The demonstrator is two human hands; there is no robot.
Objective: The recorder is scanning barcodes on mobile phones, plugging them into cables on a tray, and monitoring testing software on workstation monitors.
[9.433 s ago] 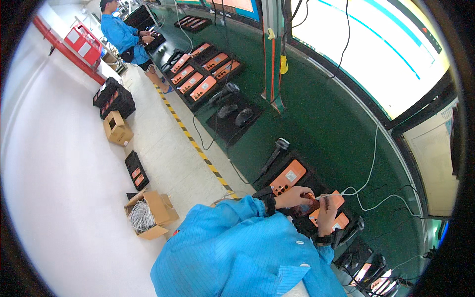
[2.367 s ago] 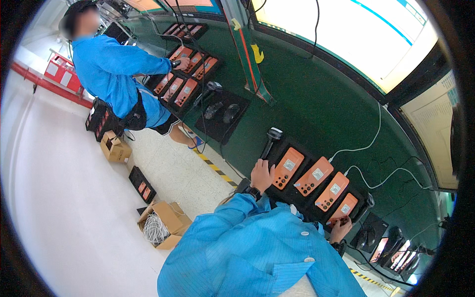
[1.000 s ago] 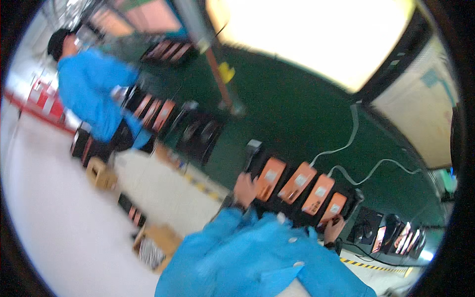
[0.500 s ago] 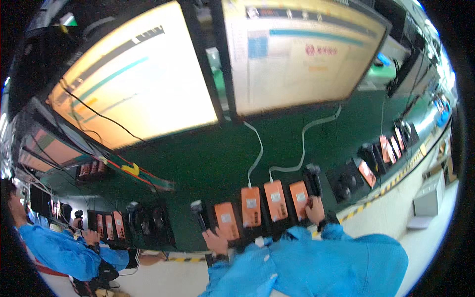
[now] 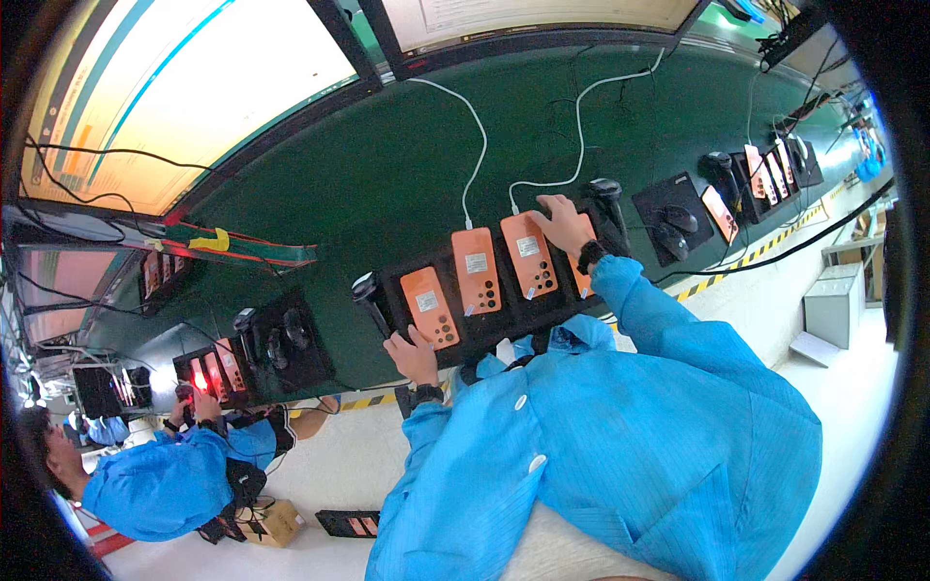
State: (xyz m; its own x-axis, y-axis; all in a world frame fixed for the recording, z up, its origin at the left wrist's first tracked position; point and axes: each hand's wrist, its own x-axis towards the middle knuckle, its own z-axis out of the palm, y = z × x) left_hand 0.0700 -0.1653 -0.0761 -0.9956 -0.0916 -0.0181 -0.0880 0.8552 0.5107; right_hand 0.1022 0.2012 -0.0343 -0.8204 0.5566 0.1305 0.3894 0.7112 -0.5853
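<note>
In front of me a black tray (image 5: pixel 446 254) holds several orange phones, backs up, each with dark lenses and a white label. My left hand (image 5: pixel 415 358), fingers apart, rests at the tray's near left corner, by the lower end of the leftmost phone (image 5: pixel 426 302). A white cable runs into the top of the second phone (image 5: pixel 475 281), and another into the third phone (image 5: pixel 526 273). With fingers stretched, my right hand (image 5: pixel 564 230) reaches over the upper right of the third phone, near its plug. It partly covers the rightmost phone (image 5: pixel 583 283).
Handheld scanners (image 5: pixel 366 290) stand at both ends of the tray. Monitors (image 5: pixel 194 97) rise at the back. On the right lie a black mat (image 5: pixel 668 218) with mice and another phone tray. At left a co-worker (image 5: pixel 165 484) sits by more phones, a red light at their hands.
My right hand has moved from the rightmost phone's lower side up to the third phone's top. My left hand stays at the tray's left corner. The view has tilted down.
</note>
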